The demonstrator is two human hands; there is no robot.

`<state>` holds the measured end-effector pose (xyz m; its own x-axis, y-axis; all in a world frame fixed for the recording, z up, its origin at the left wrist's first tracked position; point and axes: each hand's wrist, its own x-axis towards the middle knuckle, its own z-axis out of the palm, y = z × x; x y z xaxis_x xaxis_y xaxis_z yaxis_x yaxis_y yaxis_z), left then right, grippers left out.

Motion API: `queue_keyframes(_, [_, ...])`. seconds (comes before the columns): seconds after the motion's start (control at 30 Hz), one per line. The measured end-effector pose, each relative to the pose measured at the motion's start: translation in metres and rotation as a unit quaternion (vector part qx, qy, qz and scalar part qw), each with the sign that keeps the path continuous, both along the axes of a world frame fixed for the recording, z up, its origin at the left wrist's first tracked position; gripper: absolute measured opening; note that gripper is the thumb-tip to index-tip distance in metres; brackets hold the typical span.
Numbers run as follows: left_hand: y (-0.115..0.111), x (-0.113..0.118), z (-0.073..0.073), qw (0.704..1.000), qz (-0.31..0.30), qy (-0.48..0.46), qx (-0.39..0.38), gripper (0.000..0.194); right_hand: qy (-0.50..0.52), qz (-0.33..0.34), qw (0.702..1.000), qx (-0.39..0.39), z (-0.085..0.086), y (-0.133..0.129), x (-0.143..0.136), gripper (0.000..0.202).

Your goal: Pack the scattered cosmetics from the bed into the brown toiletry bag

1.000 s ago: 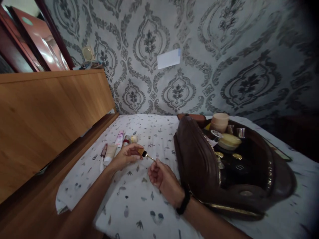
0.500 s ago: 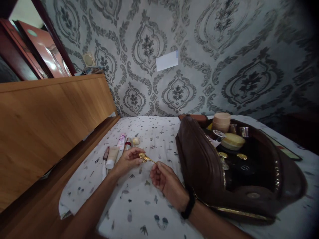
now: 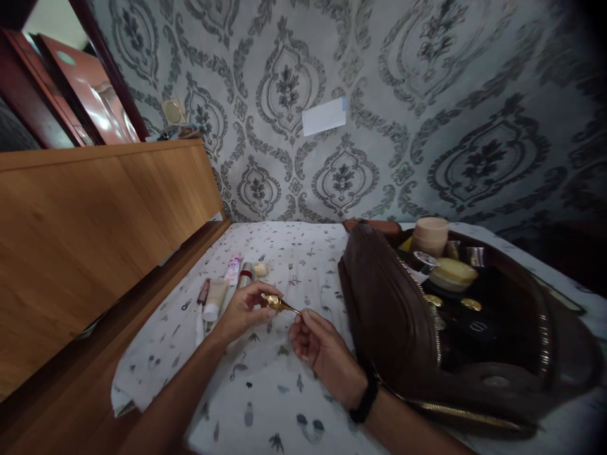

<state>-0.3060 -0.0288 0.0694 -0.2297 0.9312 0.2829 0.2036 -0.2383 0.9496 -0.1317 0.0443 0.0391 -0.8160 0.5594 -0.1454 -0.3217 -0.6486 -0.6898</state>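
My left hand (image 3: pixel 248 309) pinches the thick, faceted end of a small gold-coloured piece with a thin stem (image 3: pixel 279 303). I cannot make out its exact kind. The thin stem's tip is between the thumb and forefinger of my right hand (image 3: pixel 322 354), whose other fingers curl inward. Beyond and left of my left hand lie a beige tube (image 3: pixel 215 299), a pink-and-white tube (image 3: pixel 232 269), a silver tube with a dark red band (image 3: pixel 245 274), a small brownish-pink tube (image 3: pixel 203 291) and a little jar (image 3: pixel 260 270).
A brown bag (image 3: pixel 384 303) stands unzipped to the right, holding a peach-coloured jar (image 3: pixel 429 236), a yellow round container (image 3: pixel 454 274) and other small items. A brown-orange case (image 3: pixel 374 226) lies behind it. A wooden panel (image 3: pixel 109 227) borders the patterned sheet (image 3: pixel 294 246) at left; a wallpapered wall rises behind.
The gold-coloured piece has turned a little between my fingers, so its faceted end looks different. Both hands keep nearly the same place, and the view has shifted slightly.
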Motion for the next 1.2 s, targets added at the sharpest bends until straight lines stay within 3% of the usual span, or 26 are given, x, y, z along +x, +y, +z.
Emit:
queue_keyframes(0.23, [0.002, 0.002, 0.0, 0.999, 0.026, -0.019, -0.016, 0.04, -0.001, 0.011, 1.0, 0.001, 0.003, -0.001, 0.0, 0.044])
queue_keyframes(0.63, [-0.002, 0.006, 0.006, 0.99, 0.082, 0.1, -0.051, 0.038, 0.025, -0.002, 1.0, -0.003, -0.007, -0.003, -0.002, 0.051])
queue_keyframes(0.93, [-0.007, -0.001, 0.023, 0.972, 0.119, 0.189, -0.073, 0.043, 0.031, 0.001, 1.0, -0.001, -0.014, 0.002, -0.008, 0.061])
queue_keyframes(1.2, [0.002, 0.013, 0.035, 0.948, 0.136, 0.285, -0.027, 0.037, -0.013, 0.003, 0.999, -0.041, -0.006, 0.004, -0.008, 0.064])
